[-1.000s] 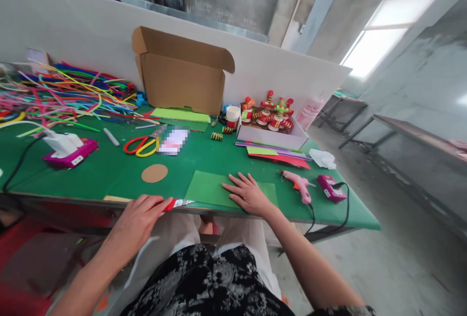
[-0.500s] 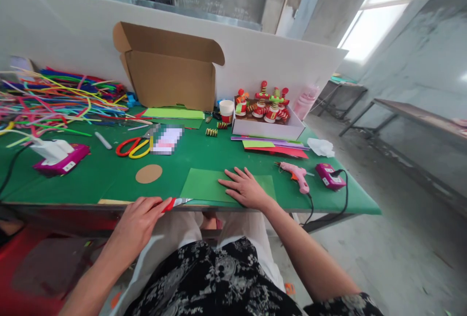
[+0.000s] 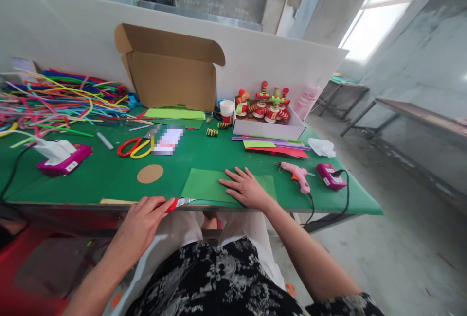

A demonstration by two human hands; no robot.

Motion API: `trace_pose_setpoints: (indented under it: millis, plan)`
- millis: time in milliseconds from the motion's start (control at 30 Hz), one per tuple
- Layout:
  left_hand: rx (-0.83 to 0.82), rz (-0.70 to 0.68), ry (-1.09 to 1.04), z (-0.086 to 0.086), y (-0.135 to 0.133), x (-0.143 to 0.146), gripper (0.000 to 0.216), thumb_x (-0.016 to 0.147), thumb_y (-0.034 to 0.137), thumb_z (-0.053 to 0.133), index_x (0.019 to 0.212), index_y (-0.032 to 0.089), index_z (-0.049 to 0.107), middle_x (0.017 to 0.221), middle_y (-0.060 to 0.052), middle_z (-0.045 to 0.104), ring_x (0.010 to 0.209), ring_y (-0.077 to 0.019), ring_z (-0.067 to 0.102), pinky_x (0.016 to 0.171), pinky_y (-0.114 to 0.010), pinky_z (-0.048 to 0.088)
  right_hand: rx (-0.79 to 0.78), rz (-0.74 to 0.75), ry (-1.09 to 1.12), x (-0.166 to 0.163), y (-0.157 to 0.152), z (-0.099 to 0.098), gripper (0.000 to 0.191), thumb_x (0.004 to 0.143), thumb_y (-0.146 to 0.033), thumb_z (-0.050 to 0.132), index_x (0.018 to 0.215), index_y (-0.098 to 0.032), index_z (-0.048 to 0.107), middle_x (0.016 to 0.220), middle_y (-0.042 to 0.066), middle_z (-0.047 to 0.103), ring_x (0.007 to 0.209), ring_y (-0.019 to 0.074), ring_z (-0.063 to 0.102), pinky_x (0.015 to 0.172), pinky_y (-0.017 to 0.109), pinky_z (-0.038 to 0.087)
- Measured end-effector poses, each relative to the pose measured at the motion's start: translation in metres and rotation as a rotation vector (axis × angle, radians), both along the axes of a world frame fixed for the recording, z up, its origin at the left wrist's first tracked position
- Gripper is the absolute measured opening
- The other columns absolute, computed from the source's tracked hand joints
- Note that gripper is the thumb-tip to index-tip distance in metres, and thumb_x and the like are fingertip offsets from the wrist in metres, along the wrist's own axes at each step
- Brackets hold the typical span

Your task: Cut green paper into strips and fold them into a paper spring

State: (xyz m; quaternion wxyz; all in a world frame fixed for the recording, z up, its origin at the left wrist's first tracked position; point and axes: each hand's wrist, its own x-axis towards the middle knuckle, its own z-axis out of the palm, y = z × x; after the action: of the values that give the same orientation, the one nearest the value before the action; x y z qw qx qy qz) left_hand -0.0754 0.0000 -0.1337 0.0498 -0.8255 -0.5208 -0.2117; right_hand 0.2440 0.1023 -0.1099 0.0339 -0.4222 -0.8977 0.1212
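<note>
The red utility knife was gripped in the curled left hand, its blade pointed rightward along the near long edge of the green paper, pressed to the table by the spread right hand.

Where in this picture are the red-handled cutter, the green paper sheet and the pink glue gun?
Red-handled cutter (image 3: pixel 173 205): head view, on its red handle.
Green paper sheet (image 3: pixel 205 184): head view, on its left portion.
Pink glue gun (image 3: pixel 298 172): head view, on its body.
</note>
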Motion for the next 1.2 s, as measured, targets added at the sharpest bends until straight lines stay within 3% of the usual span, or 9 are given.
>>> trace_pose_setpoints:
  millis: [233, 467, 1200]
  plan:
    - [-0.024, 0.002, -0.012, 0.004, 0.005, 0.011, 0.040, 0.096, 0.020, 0.033, 0.120, 0.020, 0.065, 0.102, -0.009, 0.066, 0.090, -0.0224, 0.056, 0.079, -0.035, 0.045, 0.007, -0.001, 0.000, 0.000, 0.000, -0.001, 0.043, 0.101, -0.045, 0.040, 0.144, -0.040, 0.045, 0.157, -0.002, 0.035, 0.148, 0.0296, 0.025, 0.119, 0.057, 0.017]
    - [-0.029, 0.005, -0.034, -0.003, 0.000, 0.008, 0.041, 0.096, 0.021, 0.032, 0.123, 0.023, 0.064, 0.103, -0.008, 0.065, 0.089, -0.0216, 0.056, 0.079, -0.035, 0.044, 0.010, 0.001, 0.007, 0.001, 0.000, -0.002, 0.043, 0.101, -0.045, 0.039, 0.144, -0.040, 0.045, 0.158, -0.002, 0.034, 0.148, 0.0293, 0.025, 0.119, 0.057, 0.017]
    - [-0.040, -0.001, -0.009, 0.004, 0.002, 0.024, 0.039, 0.095, 0.016, 0.033, 0.119, 0.020, 0.065, 0.102, -0.009, 0.065, 0.088, -0.0229, 0.055, 0.077, -0.036, 0.043, 0.004, -0.006, 0.000, 0.000, -0.001, 0.001, 0.043, 0.101, -0.043, 0.040, 0.144, -0.038, 0.045, 0.158, -0.002, 0.034, 0.147, 0.0297, 0.025, 0.119, 0.056, 0.018]
